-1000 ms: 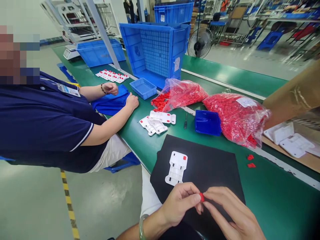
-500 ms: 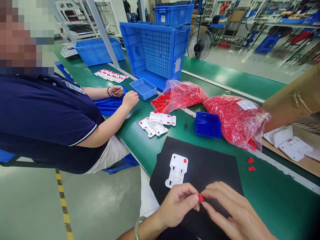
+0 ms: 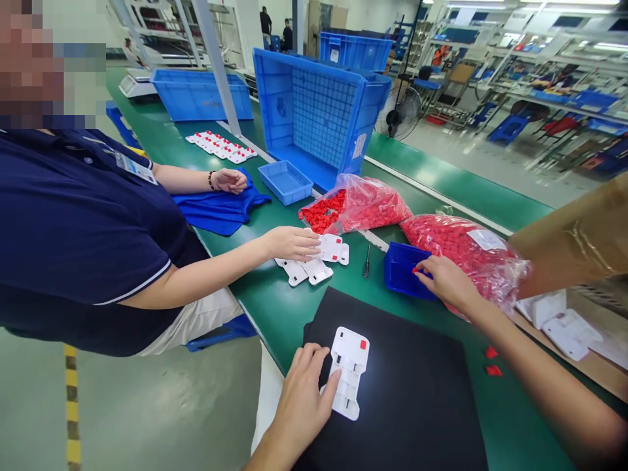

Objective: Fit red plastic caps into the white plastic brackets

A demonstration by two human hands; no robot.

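On the black mat [image 3: 412,392] lies a white plastic panel [image 3: 349,366] with slots and one red square near its top right corner. My left hand [image 3: 301,396] grips the panel's left edge, the thumb lying over its face. Stretched out to the right, my right hand [image 3: 449,281] is above the dark blue tray [image 3: 405,268]. A small red plastic piece [image 3: 415,270] shows at its pinched fingertips. The tray's inside is partly hidden by that hand. Two loose red pieces [image 3: 492,371] rest on the green table right of the mat.
Bags of red pieces [image 3: 377,203] lie behind the tray, near a screwdriver [image 3: 366,261]. A co-worker's hand [image 3: 294,243] touches stacked white panels [image 3: 318,271] at left. A large blue crate [image 3: 318,111] stands behind; a cardboard box [image 3: 579,222] is at right.
My hands have parted from the red piece held between them. The right reached forward to the tray; the left went to the panel, which has turned slightly. The co-worker's hand moved onto the stacked panels.
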